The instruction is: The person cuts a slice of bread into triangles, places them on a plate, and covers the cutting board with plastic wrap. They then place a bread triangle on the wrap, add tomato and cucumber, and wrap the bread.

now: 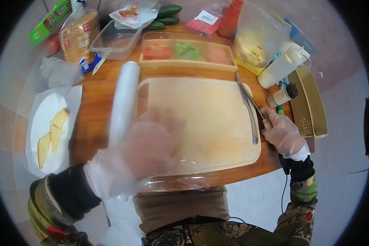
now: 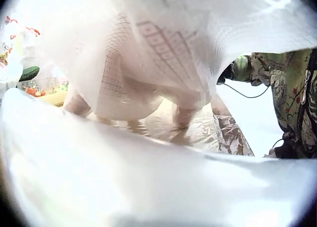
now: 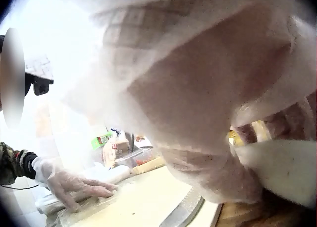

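Note:
Gloved and blurred by motion, my left hand [image 1: 147,147] spreads its fingers over the left part of the white cutting board [image 1: 209,119]. In the right wrist view the left hand [image 3: 79,187] touches clear film [image 3: 74,214]; wrinkled film [image 1: 180,181] also hangs over the board's front edge. Beside it lies a long white film roll [image 1: 125,90], partly under the left hand and forearm. My gloved right hand [image 1: 283,133] grips the pale handle [image 1: 267,124] of a knife by the board's right edge. A second metal blade [image 1: 250,117] rests along that edge.
Behind the board stands a tray [image 1: 188,64] of sliced foods. Bread [image 1: 80,37], a clear container [image 1: 117,43] and cucumbers [image 1: 168,11] are at the back left. At right are a squeeze bottle [image 1: 279,69], a shaker [image 1: 282,96] and a gold strainer [image 1: 309,102]. Yellow slices [image 1: 44,149] lie far left.

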A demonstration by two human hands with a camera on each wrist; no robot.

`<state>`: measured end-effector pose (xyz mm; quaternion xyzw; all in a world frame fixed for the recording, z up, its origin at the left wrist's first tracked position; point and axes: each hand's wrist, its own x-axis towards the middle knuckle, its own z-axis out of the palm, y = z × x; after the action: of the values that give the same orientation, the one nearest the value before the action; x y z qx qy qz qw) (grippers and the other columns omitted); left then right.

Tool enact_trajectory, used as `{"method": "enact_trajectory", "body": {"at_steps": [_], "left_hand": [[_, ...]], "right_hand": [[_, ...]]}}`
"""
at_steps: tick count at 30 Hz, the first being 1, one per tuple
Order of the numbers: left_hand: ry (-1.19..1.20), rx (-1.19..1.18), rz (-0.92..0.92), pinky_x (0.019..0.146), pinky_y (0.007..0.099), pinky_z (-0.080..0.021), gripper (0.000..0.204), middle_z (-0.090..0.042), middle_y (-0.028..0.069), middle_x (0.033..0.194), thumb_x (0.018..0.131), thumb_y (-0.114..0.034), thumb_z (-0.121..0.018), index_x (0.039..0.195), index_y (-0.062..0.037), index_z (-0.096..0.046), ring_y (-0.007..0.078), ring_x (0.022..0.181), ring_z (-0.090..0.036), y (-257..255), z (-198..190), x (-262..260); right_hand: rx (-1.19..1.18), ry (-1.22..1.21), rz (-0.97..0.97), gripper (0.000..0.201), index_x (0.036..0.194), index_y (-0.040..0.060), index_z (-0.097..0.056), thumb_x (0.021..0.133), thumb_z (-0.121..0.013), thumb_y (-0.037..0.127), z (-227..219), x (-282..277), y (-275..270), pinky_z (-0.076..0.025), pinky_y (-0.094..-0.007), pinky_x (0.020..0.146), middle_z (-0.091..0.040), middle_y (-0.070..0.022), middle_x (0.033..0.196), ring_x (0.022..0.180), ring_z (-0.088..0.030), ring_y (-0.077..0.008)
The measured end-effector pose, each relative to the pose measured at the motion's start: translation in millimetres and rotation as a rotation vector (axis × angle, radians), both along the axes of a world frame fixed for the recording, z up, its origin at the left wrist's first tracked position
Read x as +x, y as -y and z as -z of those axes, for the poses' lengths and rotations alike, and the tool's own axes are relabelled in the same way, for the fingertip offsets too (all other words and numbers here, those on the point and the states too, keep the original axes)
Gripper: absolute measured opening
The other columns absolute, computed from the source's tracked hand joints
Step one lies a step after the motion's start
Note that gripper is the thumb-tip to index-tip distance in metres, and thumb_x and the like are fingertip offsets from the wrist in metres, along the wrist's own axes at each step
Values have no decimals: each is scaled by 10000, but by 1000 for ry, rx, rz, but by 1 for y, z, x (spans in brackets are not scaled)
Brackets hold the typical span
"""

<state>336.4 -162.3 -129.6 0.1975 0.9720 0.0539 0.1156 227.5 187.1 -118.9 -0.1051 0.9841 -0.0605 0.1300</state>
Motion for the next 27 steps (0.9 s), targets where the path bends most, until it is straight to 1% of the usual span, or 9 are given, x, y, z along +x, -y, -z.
{"method": "enact_trajectory", "body": {"at_steps": [2,4,6,7,10,14,16,18,27], "left_hand": [[3,-10,2,1133,527,-406,778,-427,282,1534,905,-453,-677,1521,-42,-442,539,1370,-437,-1,0,0],[1,11,-4,1135,525,-405,772,-421,281,1540,911,-448,-670,1525,-43,-437,535,1378,-432,1,1,0],[5,30,4,1138,523,-403,766,-416,279,1545,917,-444,-664,1528,-45,-432,531,1386,-427,2,4,1],[-12,16,12,1139,523,-401,765,-415,275,1546,920,-445,-663,1530,-49,-428,527,1392,-423,2,5,1],[-17,6,25,1143,525,-397,764,-418,267,1546,924,-447,-661,1536,-57,-421,519,1407,-412,1,4,-1],[1,15,-14,1123,531,-404,757,-433,251,1538,920,-452,-670,1530,-69,-435,477,1417,-413,0,-2,1],[12,5,-18,1115,527,-402,750,-436,247,1538,915,-450,-677,1522,-73,-449,454,1415,-417,0,-3,0],[23,-3,-24,1106,522,-400,743,-440,242,1537,910,-448,-685,1514,-77,-462,431,1413,-421,-1,-6,-1],[-295,2,73,1112,494,-344,775,-476,210,1491,889,-472,-705,1520,-87,-473,376,1380,-433,7,22,2]], "right_hand": [[-78,-163,-26,368,1347,113,-594,986,-580,186,42,-20,-46,-542,-448,847,-729,-179,1015,996,-699,-363],[-14,-188,38,353,1351,112,-586,1033,-537,258,34,-20,-43,-545,-438,762,-726,-129,890,863,-707,-327],[-1292,386,418,333,1356,114,-576,1064,-524,265,-8,3,-18,-514,-344,674,-635,-46,794,700,-620,-215],[-465,3,291,299,1355,110,-569,1075,-539,211,-40,21,25,-444,-245,658,-506,2,809,663,-461,-103],[-860,112,202,355,1399,33,-506,1084,-542,193,-40,26,42,-338,-172,593,-509,74,889,683,-397,6],[-702,76,-70,310,1359,17,-530,1087,-539,166,-30,17,67,-466,-217,787,-567,36,1020,855,-535,-53],[-854,119,-47,301,1289,-20,-572,1053,-577,166,-35,20,87,-491,-275,765,-629,-28,900,817,-584,-103],[-557,-29,-222,334,1297,-18,-568,1049,-575,207,-28,9,91,-504,-302,784,-673,-76,908,821,-623,-133],[-828,226,-160,417,1429,9,-498,1064,-547,206,-4,19,117,-499,-305,804,-653,-63,936,840,-614,-138]]}}
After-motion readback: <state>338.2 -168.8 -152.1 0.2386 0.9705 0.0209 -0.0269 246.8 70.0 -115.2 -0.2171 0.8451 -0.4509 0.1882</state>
